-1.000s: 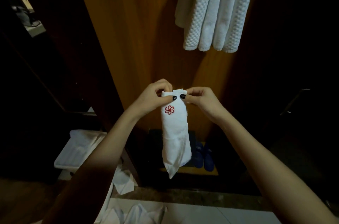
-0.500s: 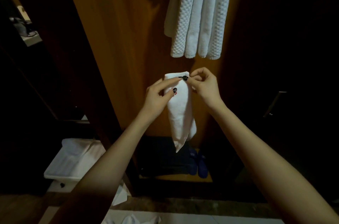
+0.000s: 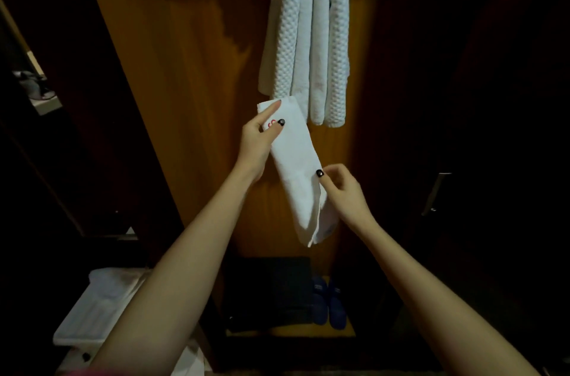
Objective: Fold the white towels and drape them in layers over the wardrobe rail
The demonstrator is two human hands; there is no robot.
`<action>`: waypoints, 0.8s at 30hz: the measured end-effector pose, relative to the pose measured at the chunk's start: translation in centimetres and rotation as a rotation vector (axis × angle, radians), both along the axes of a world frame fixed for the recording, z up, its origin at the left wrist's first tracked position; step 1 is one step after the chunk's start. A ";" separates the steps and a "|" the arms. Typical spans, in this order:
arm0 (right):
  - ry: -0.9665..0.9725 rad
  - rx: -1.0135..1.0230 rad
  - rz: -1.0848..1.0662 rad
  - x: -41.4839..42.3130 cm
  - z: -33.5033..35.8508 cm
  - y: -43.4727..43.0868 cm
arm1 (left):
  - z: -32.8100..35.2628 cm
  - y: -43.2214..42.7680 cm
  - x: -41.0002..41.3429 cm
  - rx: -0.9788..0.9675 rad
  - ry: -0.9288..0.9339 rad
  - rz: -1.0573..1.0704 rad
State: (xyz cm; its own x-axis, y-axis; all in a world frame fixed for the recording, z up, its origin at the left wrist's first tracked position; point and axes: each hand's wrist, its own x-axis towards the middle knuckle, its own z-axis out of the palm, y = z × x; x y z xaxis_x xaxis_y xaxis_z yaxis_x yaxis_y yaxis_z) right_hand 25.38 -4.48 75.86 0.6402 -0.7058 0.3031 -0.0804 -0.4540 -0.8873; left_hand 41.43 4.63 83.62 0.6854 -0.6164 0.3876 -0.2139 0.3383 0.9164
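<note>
- Left hand point(image 3: 257, 141) pinches the folded towel point(image 3: 297, 172) at its top.
- Right hand point(image 3: 344, 190) pinches its lower edge.
- The towel slants just below the hung towels point(image 3: 308, 45).

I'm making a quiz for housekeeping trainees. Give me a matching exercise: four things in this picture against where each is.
Things: 1 smooth white folded towel; 2 white waffle-weave towels; 3 dark blue slippers; 4 white plastic tray.
Places: A wardrobe floor; B hanging overhead; C lower left; D pinched by left hand and right hand.
Pairs: 1-D, 2-B, 3-A, 4-C.
</note>
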 end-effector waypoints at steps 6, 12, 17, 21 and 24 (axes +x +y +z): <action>0.209 -0.122 -0.046 0.2 -1.2 0.8 | 1.4 -1.5 -0.1 -0.064 0.098 0.012; 0.300 -0.022 -0.119 1.6 -3.3 -1.2 | 2.9 -2.0 -0.1 -0.137 0.195 0.015; -0.077 0.246 -0.142 0.0 -3.4 -2.1 | 3.1 -1.9 1.2 -0.197 0.308 0.050; -0.188 0.354 -0.077 -0.6 -3.0 -3.2 | 3.1 -1.9 2.4 -0.240 0.367 0.063; -0.295 0.495 -0.033 -0.5 -2.6 -3.8 | 3.2 -2.2 2.8 -0.266 0.399 0.064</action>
